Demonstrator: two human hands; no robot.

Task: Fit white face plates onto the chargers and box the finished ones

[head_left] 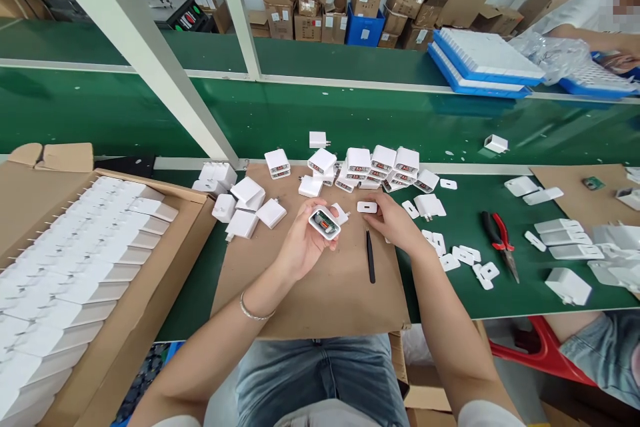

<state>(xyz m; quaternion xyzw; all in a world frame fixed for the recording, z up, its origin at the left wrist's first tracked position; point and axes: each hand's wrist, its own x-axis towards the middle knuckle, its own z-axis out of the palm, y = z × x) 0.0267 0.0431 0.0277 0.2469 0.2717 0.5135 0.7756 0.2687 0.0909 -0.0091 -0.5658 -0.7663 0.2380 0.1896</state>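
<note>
My left hand (305,240) is closed around a white charger housing (325,223), its open end facing up and a circuit board showing inside. To the right of it, my right hand (393,219) pinches a small white end cap (367,207) with a slot in its middle. The two parts are apart, above a brown cardboard sheet (310,300). A black pen-like tool (370,257) lies on the sheet just below my right hand. Beyond my hands, several open white chargers (358,160) are piled up, and closed-looking ones (249,193) sit to the left.
A cardboard box (165,260) with rows of white chargers stands at left. Loose caps (465,255) and red-black pliers (501,243) lie at right, near more chargers (567,285). A white post (150,60) rises ahead. A person (595,20) is across the bench, another (603,343) at right.
</note>
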